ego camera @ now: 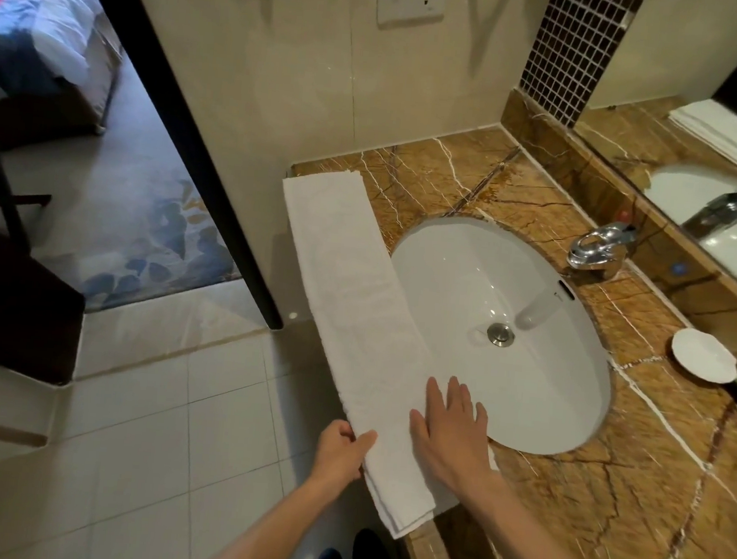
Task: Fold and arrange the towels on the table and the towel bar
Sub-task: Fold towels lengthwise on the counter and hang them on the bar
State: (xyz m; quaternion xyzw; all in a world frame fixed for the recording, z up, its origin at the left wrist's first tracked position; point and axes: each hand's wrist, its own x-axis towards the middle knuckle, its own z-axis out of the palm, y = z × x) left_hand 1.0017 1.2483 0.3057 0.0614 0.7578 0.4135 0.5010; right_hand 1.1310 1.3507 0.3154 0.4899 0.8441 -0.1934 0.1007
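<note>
White towel (354, 322), folded into a long strip, lies along the left edge of the desk (652, 482), just beside the sink (539, 396) (near end overhangs the desk front). Left hand (340, 450) pinches the strip's outer edge near that end, thumb on top. Right hand (451, 433) rests flat on the towel, fingers straight and spread. Faucet (601, 246) behind the sink; small white dish (703, 355) at right.

The towel (346, 304) is soft white cloth — matt. The sink (540, 383) is smooth and shiny, the tap (596, 248) shiny metal, the counter (652, 482) glossy brown stone.
</note>
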